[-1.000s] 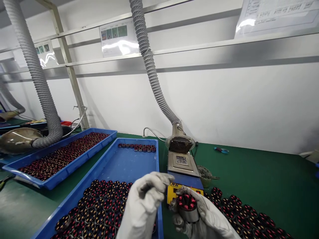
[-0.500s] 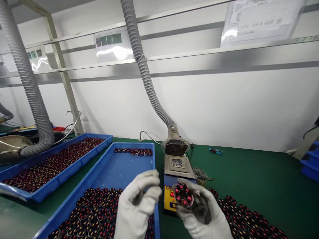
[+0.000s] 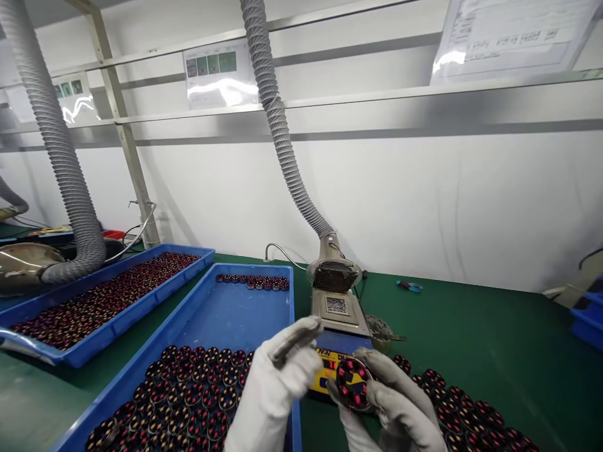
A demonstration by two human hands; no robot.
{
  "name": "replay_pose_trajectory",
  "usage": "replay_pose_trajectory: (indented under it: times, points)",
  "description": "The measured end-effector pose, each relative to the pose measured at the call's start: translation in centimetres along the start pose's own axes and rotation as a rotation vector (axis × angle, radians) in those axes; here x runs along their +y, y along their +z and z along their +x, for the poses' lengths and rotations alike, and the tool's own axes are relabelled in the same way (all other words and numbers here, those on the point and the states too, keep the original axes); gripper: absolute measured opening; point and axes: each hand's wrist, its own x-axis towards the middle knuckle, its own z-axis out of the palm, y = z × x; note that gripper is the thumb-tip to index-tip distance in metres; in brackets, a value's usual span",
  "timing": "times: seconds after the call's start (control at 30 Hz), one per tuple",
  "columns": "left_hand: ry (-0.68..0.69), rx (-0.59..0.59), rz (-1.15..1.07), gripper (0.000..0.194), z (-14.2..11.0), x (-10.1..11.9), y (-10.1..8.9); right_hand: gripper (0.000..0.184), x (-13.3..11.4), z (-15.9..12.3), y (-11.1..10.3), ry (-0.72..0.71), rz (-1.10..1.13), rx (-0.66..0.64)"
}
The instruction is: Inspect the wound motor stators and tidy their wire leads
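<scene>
Wound ring point(image 3: 345, 390), with red coils inside a metal band, sits in the grip of the gloved right hand point(image 3: 402, 402), which is clasped about its rim, open face towards the camera. The gloved left hand point(image 3: 276, 383) is just left of that grip, fingers curled; whether it pinches anything, I cannot tell. The ring looks stiff and compact, probably fairly heavy for its size, so it should bear a firm hold without giving. The coils are likely the fragile part, easily scuffed or snagged; a smooth band could slip or turn against glove cloth. Best held by the outer band, thumb opposite fingers, clear of the windings. Directly behind the grip is a yellow panel point(image 3: 319, 384); similar rings point(image 3: 464, 411) crowd the green surface point(image 3: 475, 333) to its right.
</scene>
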Motion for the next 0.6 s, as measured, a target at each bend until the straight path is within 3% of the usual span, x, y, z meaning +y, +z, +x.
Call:
replay_pose_trajectory:
  times: [0.07,0.13,0.23,0.3,0.37,0.47,0.6]
  points:
    - [-0.11,-0.021,0.053,0.025,-0.3,0.3,0.7,0.051,0.3,0.1,-0.5,0.0,-0.031,-0.031]
    - [-0.119,0.017,0.09,0.019,-0.5,0.4,1.3,0.044,0.7,0.0,-0.7,-0.005,-0.036,-0.031]
    - [0.026,0.101,0.07,0.015,-0.5,0.4,1.0,0.034,1.2,-0.3,-0.6,-0.057,-0.041,-0.028]
    - [0.132,0.11,0.023,0.017,-0.3,0.7,0.4,0.029,1.4,-0.4,-0.4,-0.127,-0.083,-0.031]
    - [0.151,0.082,-0.012,0.025,-0.2,1.1,0.0,0.027,1.4,-0.4,-0.4,-0.194,-0.142,-0.035]
    - [-0.01,0.029,0.005,0.035,-0.1,1.6,0.4,0.026,1.4,-0.5,-0.5,-0.214,-0.184,-0.087]
    - [-0.118,0.109,0.055,0.025,-0.3,1.8,1.6,0.029,1.5,-0.9,-0.6,-0.192,-0.165,-0.141]
